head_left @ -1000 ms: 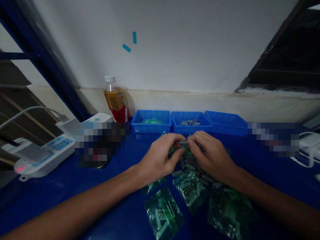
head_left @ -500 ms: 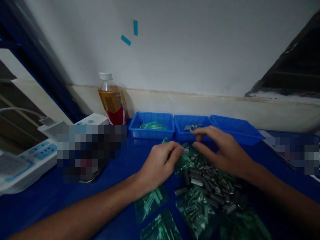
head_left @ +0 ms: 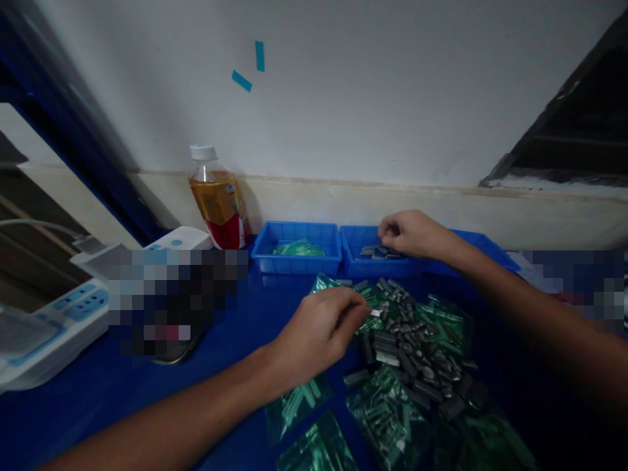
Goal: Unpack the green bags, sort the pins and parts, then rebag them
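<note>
- Clear green plastic bags holding small metal parts lie along the near edge of the dark blue tabletop. Some overlap one another.
- Just beyond them is a loose heap of short grey metal bars, spread over more green bags toward the middle of the tabletop.
- The left hand rests at the heap's left edge. Its fingers are curled and the thumb meets the fingertips beside one bright bar. It is closed, but I cannot tell whether it actually pinches that bar.
- The right hand reaches across to the far edge, over the middle blue plastic tray. Its fingers are bunched and point down at the few grey bars lying inside. The hand is closed, and whether it holds a bar is hidden.
- In my judgement the step in hand is moving bars from the heap into that middle tray. The right hand is at the drop point and the left is at the source.
- A release here would call for the fingertips to be well inside the tray walls. A fresh pick would call for singling one bar out of the heap.
- Left of it, touching, a second blue tray holds green bags. A third blue tray shows behind the right forearm.
- Far left stand a clear bottle of amber drink with a white cap and a white power strip.
</note>
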Demonstrator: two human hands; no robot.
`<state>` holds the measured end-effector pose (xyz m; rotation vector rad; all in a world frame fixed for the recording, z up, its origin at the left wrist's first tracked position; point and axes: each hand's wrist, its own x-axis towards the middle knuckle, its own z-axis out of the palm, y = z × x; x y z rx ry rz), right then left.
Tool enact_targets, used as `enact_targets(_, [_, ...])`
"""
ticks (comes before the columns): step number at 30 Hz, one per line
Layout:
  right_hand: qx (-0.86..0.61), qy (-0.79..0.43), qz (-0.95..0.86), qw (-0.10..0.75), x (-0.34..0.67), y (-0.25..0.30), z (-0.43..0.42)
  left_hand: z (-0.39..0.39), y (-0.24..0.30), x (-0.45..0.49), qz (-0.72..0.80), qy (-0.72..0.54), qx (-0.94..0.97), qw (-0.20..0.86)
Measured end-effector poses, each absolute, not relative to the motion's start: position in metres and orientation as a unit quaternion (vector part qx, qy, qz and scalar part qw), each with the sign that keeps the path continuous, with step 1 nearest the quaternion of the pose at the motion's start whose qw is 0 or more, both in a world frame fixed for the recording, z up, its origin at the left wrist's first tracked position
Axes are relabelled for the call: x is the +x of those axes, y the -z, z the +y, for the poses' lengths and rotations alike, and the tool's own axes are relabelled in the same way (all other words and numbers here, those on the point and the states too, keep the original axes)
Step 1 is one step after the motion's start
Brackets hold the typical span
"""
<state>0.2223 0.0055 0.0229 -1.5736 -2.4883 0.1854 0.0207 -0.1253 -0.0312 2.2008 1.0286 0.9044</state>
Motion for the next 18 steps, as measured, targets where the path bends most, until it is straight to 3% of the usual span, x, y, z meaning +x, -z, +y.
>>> enact_targets(4, [-0.481,-0.136,-0.848,0.176,0.208,-0.018,0.012,-0.124,0.036,0.021,0.382,-0.35,0.82,0.243])
enact_targets(13, [-0.432,-0.022,-0.899,0.068,0.185,-0.004,0.025,-0.124,0.04,0.022,0.38,-0.366,0.826,0.196])
enact_targets(16, [-0.432,0.01,-0.898,0.078,0.185,-0.012,0.015,-0.123,0.039,0.022,0.399,-0.375,0.812,0.201])
enact_targets(18, [-0.435,0.017,-0.889,0.139,0.187,-0.017,-0.002,-0.122,0.038,0.021,0.427,-0.391,0.785,0.218])
